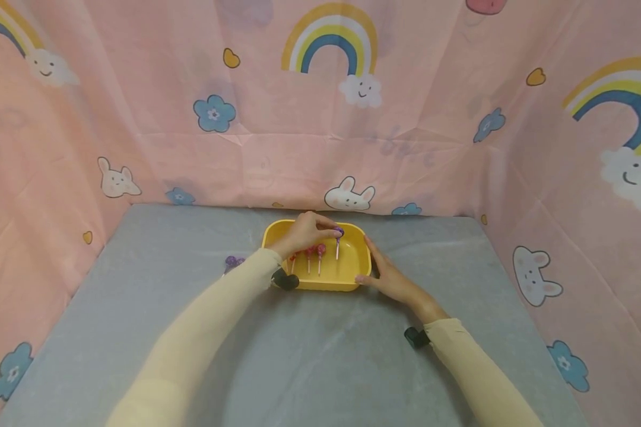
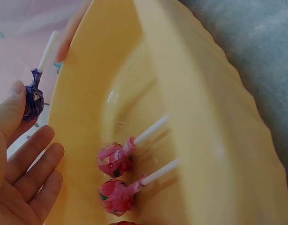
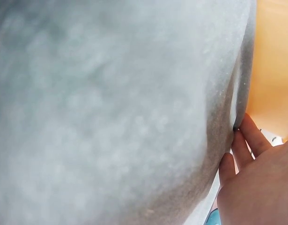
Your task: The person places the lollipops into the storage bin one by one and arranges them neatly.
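Between thumb and index finger, my left hand (image 1: 305,230) pinches a purple-wrapped lollipop (image 2: 34,101) by its candy head, over the yellow tray (image 1: 331,285). Its white stick points down in the head view, and the other fingers are loosely spread. Inside the tray, pink-wrapped lollipops (image 2: 116,159) lie side by side toward the left half, with a red one (image 1: 292,257) partly hidden by my left wrist. My right hand (image 1: 389,277) rests against the tray's right end, fingers extended along the side and thumb at the front corner.
More purple lollipops (image 1: 231,261) lie on the grey cloth-covered table (image 1: 320,356) left of the tray, partly behind my left forearm. A pink printed curtain (image 1: 278,148) closes in the back and both sides, close behind the tray.
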The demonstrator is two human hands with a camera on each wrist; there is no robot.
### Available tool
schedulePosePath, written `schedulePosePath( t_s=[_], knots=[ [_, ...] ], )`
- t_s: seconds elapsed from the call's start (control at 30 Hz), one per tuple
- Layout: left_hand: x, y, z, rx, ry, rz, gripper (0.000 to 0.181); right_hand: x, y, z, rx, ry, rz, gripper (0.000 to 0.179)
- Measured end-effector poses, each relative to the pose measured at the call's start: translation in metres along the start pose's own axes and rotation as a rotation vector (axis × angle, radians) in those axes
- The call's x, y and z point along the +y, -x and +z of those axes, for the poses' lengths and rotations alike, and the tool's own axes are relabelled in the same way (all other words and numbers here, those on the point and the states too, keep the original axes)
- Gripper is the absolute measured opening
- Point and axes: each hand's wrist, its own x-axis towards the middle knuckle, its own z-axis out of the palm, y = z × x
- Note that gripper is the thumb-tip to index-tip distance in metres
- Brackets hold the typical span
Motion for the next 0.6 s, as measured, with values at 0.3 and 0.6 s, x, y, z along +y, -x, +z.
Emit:
schedulePosePath(
  t_s=[0.3, 0.6],
  knots=[
    [-0.007, 0.002, 0.003, -0.071, 0.079, -0.051, 0.033, -0.001, 0.000, 0.001, -0.001, -0.015, 0.002, 0.103],
    [-0.016, 0.003, 0.010, -0.087, 0.190, -0.140, 0.030, 0.000, 0.000, 0.002, 0.002, -0.026, 0.003, 0.103]
  ],
)
